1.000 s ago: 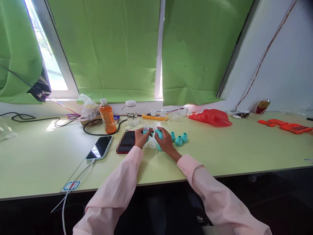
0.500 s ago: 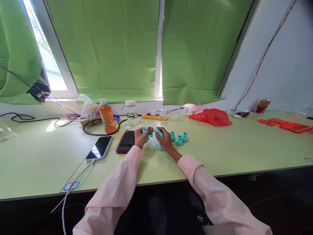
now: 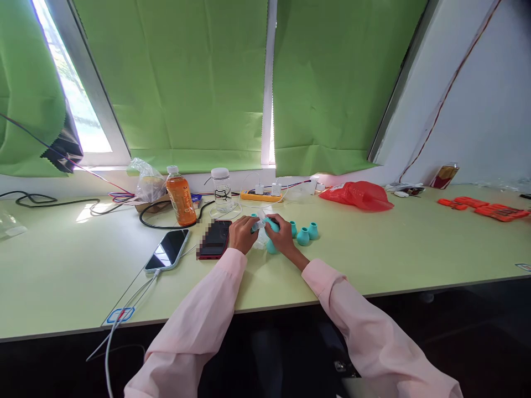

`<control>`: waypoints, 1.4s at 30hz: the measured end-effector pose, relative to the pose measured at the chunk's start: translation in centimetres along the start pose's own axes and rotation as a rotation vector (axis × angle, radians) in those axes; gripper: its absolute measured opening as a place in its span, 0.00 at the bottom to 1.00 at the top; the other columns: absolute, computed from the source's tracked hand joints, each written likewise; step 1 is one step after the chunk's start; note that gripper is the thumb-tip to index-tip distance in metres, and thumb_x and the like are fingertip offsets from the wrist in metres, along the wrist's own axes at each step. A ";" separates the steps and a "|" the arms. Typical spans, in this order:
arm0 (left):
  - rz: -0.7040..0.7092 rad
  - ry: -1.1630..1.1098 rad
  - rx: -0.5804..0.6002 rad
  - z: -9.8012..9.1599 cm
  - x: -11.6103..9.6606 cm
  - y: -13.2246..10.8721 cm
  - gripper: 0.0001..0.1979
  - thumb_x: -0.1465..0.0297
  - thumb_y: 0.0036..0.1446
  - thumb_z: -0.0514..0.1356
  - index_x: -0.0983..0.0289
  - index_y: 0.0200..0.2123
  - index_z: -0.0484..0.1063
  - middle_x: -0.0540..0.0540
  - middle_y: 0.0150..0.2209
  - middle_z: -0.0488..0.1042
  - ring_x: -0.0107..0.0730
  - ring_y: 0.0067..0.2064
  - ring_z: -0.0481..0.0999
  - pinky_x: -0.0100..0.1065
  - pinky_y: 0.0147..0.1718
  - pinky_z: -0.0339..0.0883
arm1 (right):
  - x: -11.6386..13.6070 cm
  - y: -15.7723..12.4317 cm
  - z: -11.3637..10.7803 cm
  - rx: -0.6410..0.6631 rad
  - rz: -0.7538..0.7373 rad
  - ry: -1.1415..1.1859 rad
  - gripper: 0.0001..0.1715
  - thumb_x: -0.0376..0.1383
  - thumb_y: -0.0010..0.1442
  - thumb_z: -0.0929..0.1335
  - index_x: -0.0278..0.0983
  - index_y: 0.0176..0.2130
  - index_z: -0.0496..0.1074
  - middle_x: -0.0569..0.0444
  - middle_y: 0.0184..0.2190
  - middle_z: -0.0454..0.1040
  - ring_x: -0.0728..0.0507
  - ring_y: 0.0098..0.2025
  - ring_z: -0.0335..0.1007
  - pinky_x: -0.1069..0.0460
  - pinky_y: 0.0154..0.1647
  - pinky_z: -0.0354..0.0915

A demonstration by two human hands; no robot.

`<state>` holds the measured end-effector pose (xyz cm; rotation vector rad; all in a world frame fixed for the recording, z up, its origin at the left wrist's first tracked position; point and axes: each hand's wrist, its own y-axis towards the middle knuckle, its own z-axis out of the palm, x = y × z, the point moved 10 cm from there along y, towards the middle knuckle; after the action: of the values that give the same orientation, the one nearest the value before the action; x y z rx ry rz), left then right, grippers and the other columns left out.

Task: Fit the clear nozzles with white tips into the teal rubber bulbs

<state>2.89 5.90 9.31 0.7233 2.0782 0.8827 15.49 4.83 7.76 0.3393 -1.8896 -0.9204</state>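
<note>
Now the right hand has its grip closed round a teal bulb. The left hand pinches a second bulb, its clear tip close to the first. Three more bulbs sit just right of the right hand; a phone lies left of the left. The counter runs wide to the right, its edge passing under both sleeves.

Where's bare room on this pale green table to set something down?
Right of the three bulbous turquoise pieces, in front of the crumpled red plastic bag; also left of the pale-cased, black-screened phone. Crowded: around the left hand and right hand, and back by the orange-filled plastic bottle.
</note>
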 end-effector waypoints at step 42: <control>-0.429 -0.330 0.319 3.5 3.8 -0.4 0.21 0.57 0.51 0.48 0.69 0.33 0.68 0.56 0.22 0.71 0.30 0.25 0.70 0.30 0.26 0.63 | -3.1 2.4 -0.6 0.327 0.265 0.421 0.14 0.41 0.42 0.65 0.34 0.26 0.74 0.58 0.16 0.68 0.49 0.18 0.63 0.54 0.20 0.61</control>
<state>3.53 9.63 5.75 0.5094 1.9809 0.1810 17.94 8.02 7.64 0.4278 -1.6362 -0.3279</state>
